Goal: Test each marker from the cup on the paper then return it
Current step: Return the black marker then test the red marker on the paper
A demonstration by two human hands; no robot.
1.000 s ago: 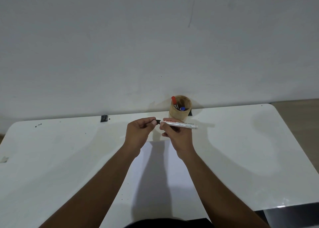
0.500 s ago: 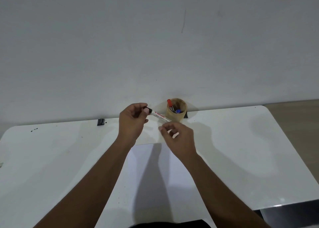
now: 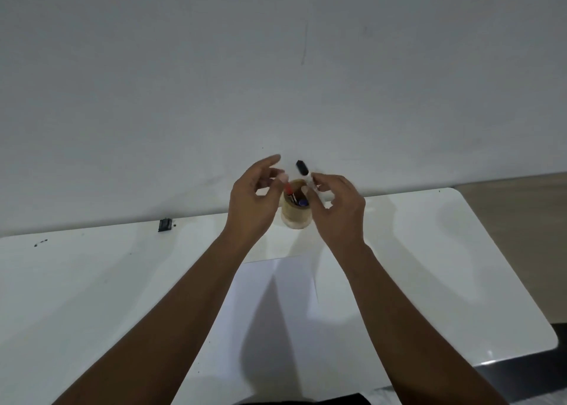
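Note:
A tan cup (image 3: 296,217) stands at the table's far edge with a red-capped marker (image 3: 288,188) and a blue-capped marker (image 3: 303,202) inside. A white marker with a black cap (image 3: 302,167) stands tilted, cap up, its lower end in the cup's mouth. My right hand (image 3: 337,211) is just right of the cup, its fingertips pinched on this marker's white body. My left hand (image 3: 251,202) hovers left of the cup with fingers spread, fingertips just above the red cap. A white paper sheet (image 3: 273,312) lies between my forearms.
The white table (image 3: 92,282) runs to a rounded right edge with floor beyond it. A small black clip (image 3: 165,224) sits at the back edge on the left. A grey wall rises directly behind the cup.
Both hands moved forward over the cup. The black-capped marker passed from my left hand to my right and now stands cap up in the cup's mouth. My left hand has opened.

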